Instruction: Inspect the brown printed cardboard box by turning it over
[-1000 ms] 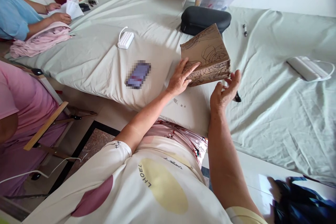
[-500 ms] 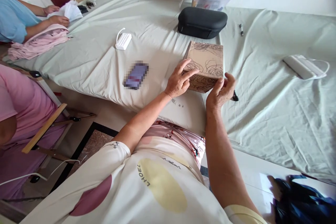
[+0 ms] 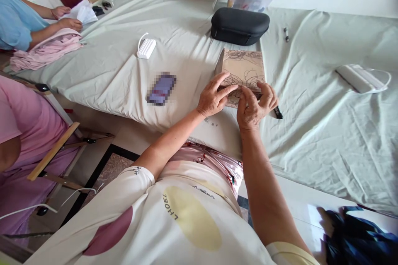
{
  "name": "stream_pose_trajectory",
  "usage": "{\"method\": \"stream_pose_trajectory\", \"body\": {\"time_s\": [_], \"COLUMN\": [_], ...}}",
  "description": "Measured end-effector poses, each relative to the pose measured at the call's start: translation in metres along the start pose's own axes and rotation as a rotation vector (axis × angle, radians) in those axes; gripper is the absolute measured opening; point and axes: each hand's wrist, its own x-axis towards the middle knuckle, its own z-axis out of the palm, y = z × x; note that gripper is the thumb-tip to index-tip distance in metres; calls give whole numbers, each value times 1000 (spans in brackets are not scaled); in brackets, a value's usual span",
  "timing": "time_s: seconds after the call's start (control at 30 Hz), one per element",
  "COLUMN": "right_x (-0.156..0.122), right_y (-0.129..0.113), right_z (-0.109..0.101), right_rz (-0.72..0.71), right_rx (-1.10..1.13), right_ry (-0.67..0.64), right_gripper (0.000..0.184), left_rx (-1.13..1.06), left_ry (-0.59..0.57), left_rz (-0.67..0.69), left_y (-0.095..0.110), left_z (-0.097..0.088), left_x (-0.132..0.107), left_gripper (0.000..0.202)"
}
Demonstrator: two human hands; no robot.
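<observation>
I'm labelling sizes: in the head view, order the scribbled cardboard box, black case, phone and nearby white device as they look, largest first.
1. Scribbled cardboard box and black case: unranked, since the box is partly covered.
2. Phone.
3. White device.

Before us on the sheet (image 3: 326, 140), the box (image 3: 244, 63) stands in front of the case (image 3: 240, 27), with the tub (image 3: 245, 3) behind that. The phone (image 3: 161, 89) lies left of the box, a power bank (image 3: 146, 49) beyond it. What may be a marker (image 3: 278, 112) lies by our right hand (image 3: 256, 107).
</observation>
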Motion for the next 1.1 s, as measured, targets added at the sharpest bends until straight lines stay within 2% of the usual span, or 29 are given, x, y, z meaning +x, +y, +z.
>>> {"method": "stream_pose_trajectory", "body": {"time_s": [0.13,0.23,0.33,0.43,0.53,0.67,0.73,0.9,0.97,1.1], "right_x": [3,2,-2,-8,-11,-9,-6,-2,0,5], "right_y": [14,20,10,-10,-23,-21,-19,-29,-28,-2], "right_z": [-9,-8,-1,6,9,5,1,-1,-1,-5], "right_rz": [120,159,110,13,-101,-67,-32,-104,-85,47], "right_rx": [59,157,243,292,318,243,168,58,34,-25], "right_ry": [73,53,2,-133,-263,-214,-188,-281,-288,-198], "right_gripper": [37,41,44,43,44,49,49,50,51,50], "left_rx": [33,37,2,-59,-92,-72,-51,-65,-78,-85], "left_ry": [-36,-10,77,139,86,20,16,44,60,80], "left_rz": [-44,-98,-217,-285,-189,-53,-52,-81,-75,-111], "left_y": [3,2,-4,-9,-5,8,10,3,0,-5], "left_z": [-7,-12,-15,-16,-19,-23,-23,-19,-19,-24], "left_x": [4,5,4,3,3,6,7,7,7,6], "left_gripper": [43,46,55,61,60,61,59,55,55,53]}}
